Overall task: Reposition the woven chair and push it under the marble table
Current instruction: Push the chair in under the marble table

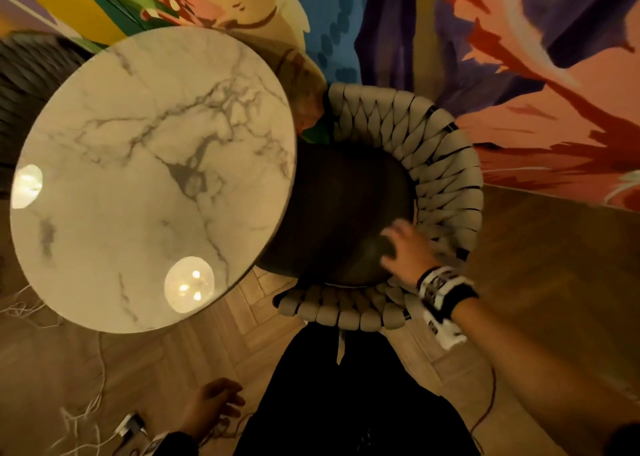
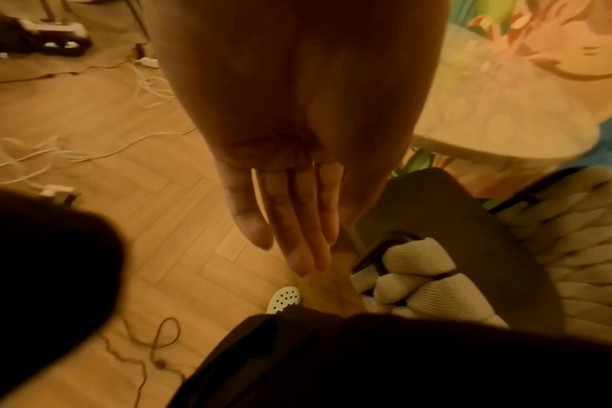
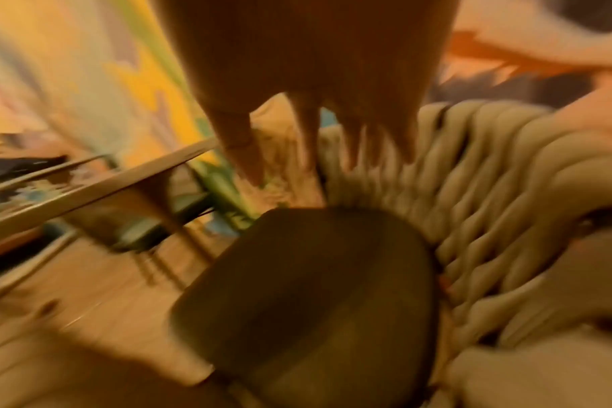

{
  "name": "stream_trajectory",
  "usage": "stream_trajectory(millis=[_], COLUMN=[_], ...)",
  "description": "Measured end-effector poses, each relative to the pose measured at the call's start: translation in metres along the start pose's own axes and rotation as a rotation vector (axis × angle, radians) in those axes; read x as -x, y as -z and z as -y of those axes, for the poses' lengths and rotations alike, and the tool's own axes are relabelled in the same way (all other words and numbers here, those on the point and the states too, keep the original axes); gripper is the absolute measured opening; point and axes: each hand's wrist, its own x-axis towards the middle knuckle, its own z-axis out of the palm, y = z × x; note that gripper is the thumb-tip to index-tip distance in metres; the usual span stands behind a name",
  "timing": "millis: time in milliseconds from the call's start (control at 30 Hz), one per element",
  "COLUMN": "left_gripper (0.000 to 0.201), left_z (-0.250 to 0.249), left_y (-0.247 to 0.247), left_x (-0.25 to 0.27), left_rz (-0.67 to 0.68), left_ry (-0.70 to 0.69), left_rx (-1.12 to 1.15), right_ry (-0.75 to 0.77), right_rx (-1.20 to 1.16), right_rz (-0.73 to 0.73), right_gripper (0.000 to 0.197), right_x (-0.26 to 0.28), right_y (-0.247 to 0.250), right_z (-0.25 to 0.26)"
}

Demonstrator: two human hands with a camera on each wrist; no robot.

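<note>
You are standing over the woven chair, which is sitting at centre right of the head view with the left part of its dark seat already tucked beneath the rim of the marble table. The braided back is curving round the right and lower sides, so the chair is facing the table, probably the right heading for a straight push.

Your right hand is reaching in from the lower right, hovering over the seat just inside the woven back. The fingers are spread and loose, gripping nothing; both views of it are blurred, so whether it is touching the weave cannot be told. It is likely going for the backrest, the natural place to push from.

Your left hand is hanging at the lower left beside your leg, fingers straight and relaxed, empty, clear of the chair's near arm.

Loose cables are lying on the wooden floor at the lower left, away from the chair.
</note>
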Motion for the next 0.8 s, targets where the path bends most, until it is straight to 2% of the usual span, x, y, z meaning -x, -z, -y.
stream_trajectory(millis=[33,100,133,200,233,367,467,567,800], left_gripper=[0.019,0.02,0.02,0.02,0.02,0.023,0.022,0.02,0.017], left_z=[0.004,0.01,0.013,0.018,0.023,0.037,0.048,0.069,0.143], left_y=[0.002,0.007,0.011,0.016,0.018,0.028,0.045,0.061,0.104], left_x=[0.001,0.005,0.007,0.009,0.01,0.009,0.008,0.001,-0.019], left_rz=[-0.001,-0.013,-0.02,-0.024,-0.019,0.026,0.036,0.025,0.023], left_ry=[0.018,0.023,0.019,0.018,0.021,0.024,-0.017,-0.03,-0.058], left_rx=[0.002,0.001,0.002,-0.003,-0.012,-0.063,-0.065,-0.033,-0.067], right_ry=[0.068,0.066,0.051,0.04,0.044,0.018,-0.003,-0.053,-0.039], right_rx=[0.014,-0.009,-0.008,0.041,0.088,0.242,0.32,0.335,0.364], right_rz=[0.155,0.451,0.534,0.585,0.578,0.389,0.296,0.274,0.288], right_gripper=[0.064,0.071,0.077,0.083,0.079,0.045,0.031,0.028,0.032], right_x=[0.013,0.026,0.032,0.038,0.042,0.05,0.051,0.054,0.073], right_y=[-0.023,-0.065,-0.08,-0.103,-0.111,-0.125,-0.133,-0.139,-0.173], right_z=[0.014,0.031,0.04,0.052,0.059,0.066,0.073,0.079,0.092])
